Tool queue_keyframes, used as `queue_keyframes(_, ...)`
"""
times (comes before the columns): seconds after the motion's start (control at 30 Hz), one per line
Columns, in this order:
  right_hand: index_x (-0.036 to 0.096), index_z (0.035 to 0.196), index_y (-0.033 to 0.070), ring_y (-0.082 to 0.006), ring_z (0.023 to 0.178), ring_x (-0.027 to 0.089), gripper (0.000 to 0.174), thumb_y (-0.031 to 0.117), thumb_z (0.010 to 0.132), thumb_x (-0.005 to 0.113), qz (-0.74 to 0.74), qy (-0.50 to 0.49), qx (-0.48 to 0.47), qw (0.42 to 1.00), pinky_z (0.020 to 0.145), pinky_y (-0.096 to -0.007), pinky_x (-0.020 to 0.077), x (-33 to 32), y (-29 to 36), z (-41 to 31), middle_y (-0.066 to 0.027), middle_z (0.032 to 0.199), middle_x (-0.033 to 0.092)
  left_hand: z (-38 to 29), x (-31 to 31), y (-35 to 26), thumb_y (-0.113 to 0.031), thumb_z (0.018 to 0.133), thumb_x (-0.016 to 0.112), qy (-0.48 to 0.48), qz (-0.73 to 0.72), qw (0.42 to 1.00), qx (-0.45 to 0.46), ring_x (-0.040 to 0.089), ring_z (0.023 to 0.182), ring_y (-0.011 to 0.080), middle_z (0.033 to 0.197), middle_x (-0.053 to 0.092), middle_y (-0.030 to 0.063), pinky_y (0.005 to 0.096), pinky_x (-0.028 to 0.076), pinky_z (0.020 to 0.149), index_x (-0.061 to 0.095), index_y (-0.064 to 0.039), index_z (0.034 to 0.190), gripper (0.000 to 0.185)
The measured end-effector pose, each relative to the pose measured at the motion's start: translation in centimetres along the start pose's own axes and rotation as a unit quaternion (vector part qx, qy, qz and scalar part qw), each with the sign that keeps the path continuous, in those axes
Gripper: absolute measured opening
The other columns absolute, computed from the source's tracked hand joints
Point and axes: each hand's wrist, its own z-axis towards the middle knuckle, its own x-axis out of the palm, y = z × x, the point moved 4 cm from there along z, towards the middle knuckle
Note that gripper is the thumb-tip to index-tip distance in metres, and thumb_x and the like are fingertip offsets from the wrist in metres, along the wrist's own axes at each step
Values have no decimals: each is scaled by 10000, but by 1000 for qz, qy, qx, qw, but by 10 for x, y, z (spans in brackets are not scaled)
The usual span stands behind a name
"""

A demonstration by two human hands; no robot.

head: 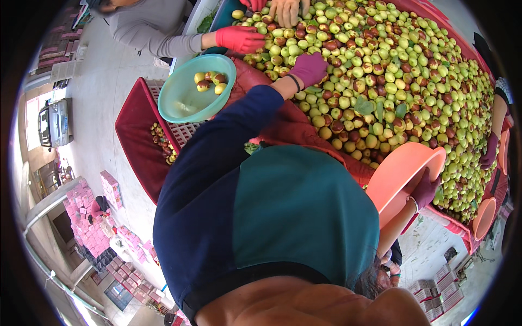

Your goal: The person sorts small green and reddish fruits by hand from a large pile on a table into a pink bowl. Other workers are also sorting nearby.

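A large heap of green and red-brown fresh jujubes (pixel 379 81) spreads before me. My left hand (pixel 310 70), in a purple glove, rests on the heap's near left side with its fingers curled down; whether a fruit is in them is hidden. At the right, my right hand (pixel 425 188), also purple-gloved, grips an orange plastic basin (pixel 401 171) that is tilted on its side against the heap's edge. Left of my left forearm, a light green plastic basin (pixel 187 102) holds several jujubes. It sits over a white plastic crate (pixel 183 131).
Across the heap, a co-worker's red-gloved hand (pixel 240 39) and a tan-gloved hand (pixel 287 11) touch fruit. Another person's purple-gloved hand (pixel 489 150) is at the far right. A red cloth-lined bin (pixel 142 138) with jujubes stands left. Orange basins (pixel 484 219) line the right edge.
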Motion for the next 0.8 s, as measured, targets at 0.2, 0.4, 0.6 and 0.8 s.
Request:
queue_keyframes(0.2,526,1280,178,-322,1027,611,673,589,752,596,27,-16,-4,1000,874,-391,467,1,-5,0,-130,1140,640,-20,16,4,-358,784,628,-28,-105,994,22,612,875,282,955,600,99,398,501,726,645,-139,920,258)
queue_keyframes(0.4,496,1285,169,-324,1031,610,671,571,757,595,-6,4,17,1000,884,-395,460,0,-2,0,-125,1156,634,-86,34,-11,-287,786,638,1,-232,966,111,609,861,258,963,595,60,367,510,721,628,-171,900,163)
queue_keyframes(0.6,524,1236,167,-293,994,629,603,529,764,620,43,1,19,999,856,-379,472,0,0,-3,-112,1119,652,-61,43,15,-277,818,621,-52,-190,976,92,592,910,257,1015,562,59,374,501,763,605,-201,959,161)
queue_keyframes(0.8,546,1202,166,-301,940,648,592,547,756,623,25,-26,14,999,823,-391,490,-2,1,-5,-116,1059,673,16,15,82,-221,800,687,-173,-246,953,28,595,858,253,933,594,69,365,497,752,616,-165,983,204)
